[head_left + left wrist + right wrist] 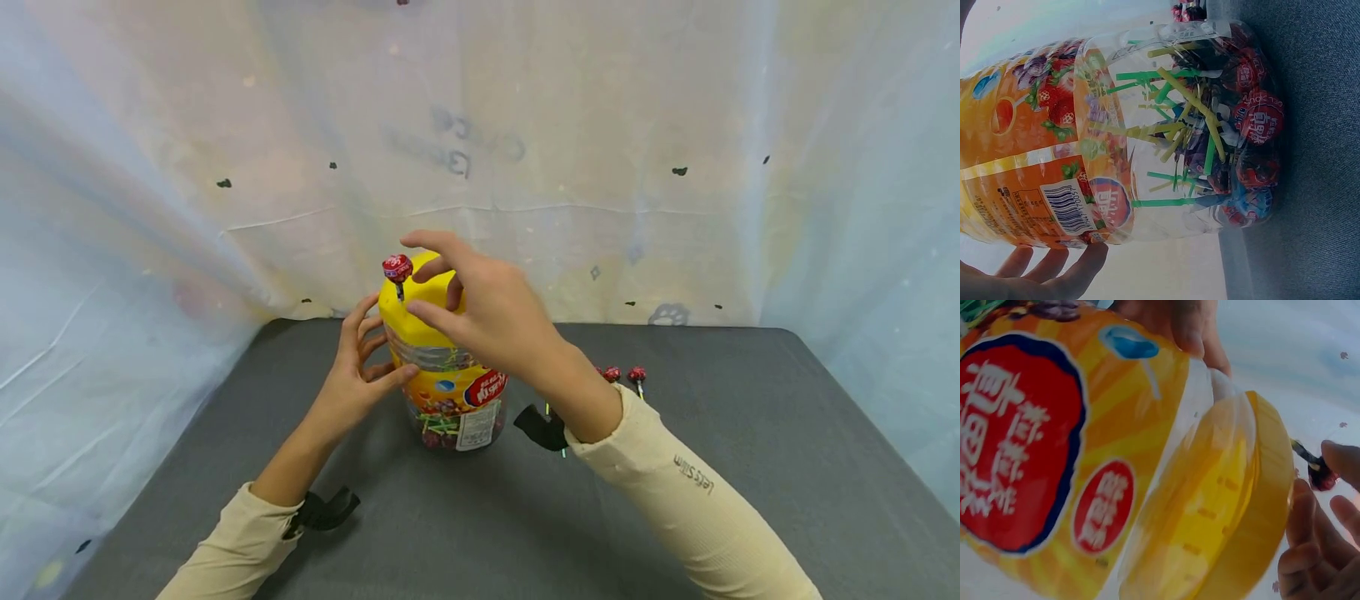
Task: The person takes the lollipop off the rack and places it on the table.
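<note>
A clear plastic candy jar (pixel 427 392) with an orange printed label and a yellow lid (pixel 416 325) stands on the table. My left hand (pixel 358 358) grips its left side, thumb at the front and fingers around the far side. One red-wrapped lollipop (pixel 397 267) stands upright at the top of the lid, stick down. Around it my right hand (pixel 487 304) holds its fingers spread, with a gap to the candy in the head view. Through the jar wall in the left wrist view show several wrapped lollipops (pixel 1260 117) with green and yellow sticks.
More red lollipops (pixel 637 374) lie on the dark grey table (pixel 720 500) to the right of the jar, partly behind my right forearm. Black straps (pixel 330 510) hang from both wrists. A pale translucent sheet (pixel 570 125) closes off the back and sides.
</note>
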The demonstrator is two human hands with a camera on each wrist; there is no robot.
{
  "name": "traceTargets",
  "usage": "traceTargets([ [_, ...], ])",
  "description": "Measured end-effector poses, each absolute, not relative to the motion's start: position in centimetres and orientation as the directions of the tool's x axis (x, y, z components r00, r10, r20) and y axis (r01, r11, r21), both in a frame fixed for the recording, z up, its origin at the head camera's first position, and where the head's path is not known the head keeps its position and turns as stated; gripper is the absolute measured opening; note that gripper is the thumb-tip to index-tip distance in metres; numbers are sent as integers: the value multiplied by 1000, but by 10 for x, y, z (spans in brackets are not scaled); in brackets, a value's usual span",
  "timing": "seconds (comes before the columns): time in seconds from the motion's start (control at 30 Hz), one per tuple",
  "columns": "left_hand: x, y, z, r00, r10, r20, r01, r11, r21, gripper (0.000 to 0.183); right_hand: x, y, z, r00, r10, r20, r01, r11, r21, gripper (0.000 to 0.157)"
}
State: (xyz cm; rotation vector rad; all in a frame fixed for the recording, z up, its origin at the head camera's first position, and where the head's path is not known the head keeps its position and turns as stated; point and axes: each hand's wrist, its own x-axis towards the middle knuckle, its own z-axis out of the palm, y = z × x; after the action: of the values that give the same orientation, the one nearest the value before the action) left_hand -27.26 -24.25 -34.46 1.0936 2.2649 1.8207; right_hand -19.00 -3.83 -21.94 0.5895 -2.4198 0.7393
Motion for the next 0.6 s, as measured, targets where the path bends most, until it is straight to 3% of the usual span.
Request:
traceTargets([
  [0.23, -272, -241, -346, -749, 538, 387, 489, 54, 871, 99, -197, -48, -221, -734, -227, 640, -550, 750, -366, 40],
  [0.6, -273, -245, -348, -752, 529, 393, 500, 71, 863, 99, -203, -58, -225, -716, -217, 664, -553, 756, -349, 37],
])
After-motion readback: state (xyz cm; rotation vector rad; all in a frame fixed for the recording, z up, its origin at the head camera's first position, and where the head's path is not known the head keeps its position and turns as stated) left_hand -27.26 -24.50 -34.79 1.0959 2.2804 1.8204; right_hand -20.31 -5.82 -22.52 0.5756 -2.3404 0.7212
